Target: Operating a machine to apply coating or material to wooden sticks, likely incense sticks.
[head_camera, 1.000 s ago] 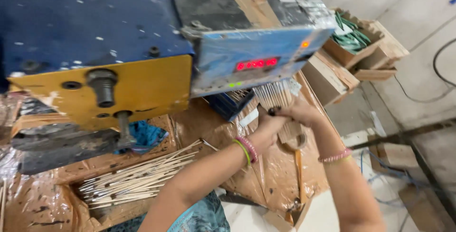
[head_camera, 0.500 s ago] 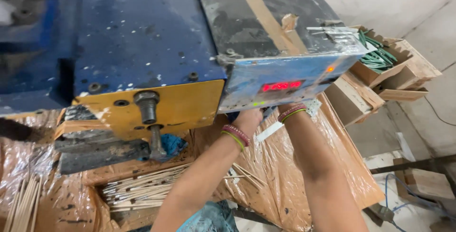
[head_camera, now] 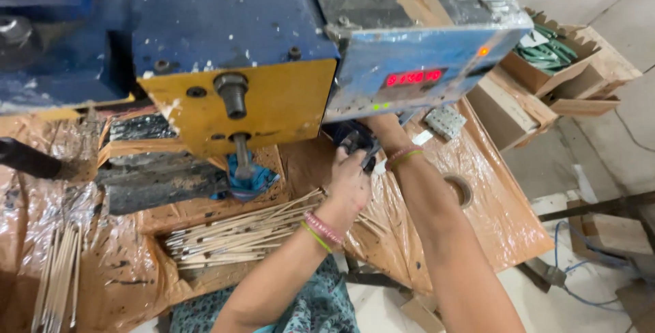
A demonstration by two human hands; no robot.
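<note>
**Both hands reaching under the machine's control box**

At the worktop's [head_camera: 491,217] left edge we see a small bundle of thin sticks [head_camera: 58,275] lying on the brown plastic sheeting. Toward the middle, a larger heap of sticks [head_camera: 232,237] rests in a shallow cardboard tray below the machine's yellow plate [head_camera: 273,111]. Our left hand [head_camera: 349,186] lies just right of that heap, its fingers curled around a dark part [head_camera: 355,143] under the blue control box [head_camera: 416,77]. Our right hand [head_camera: 382,125] reaches beneath the same box; it is mostly hidden, so we cannot tell how its fingers stand. A roll of tape [head_camera: 458,190] lies right of the forearm. Off the worktop's far right corner stand open cardboard boxes [head_camera: 546,67].
</note>
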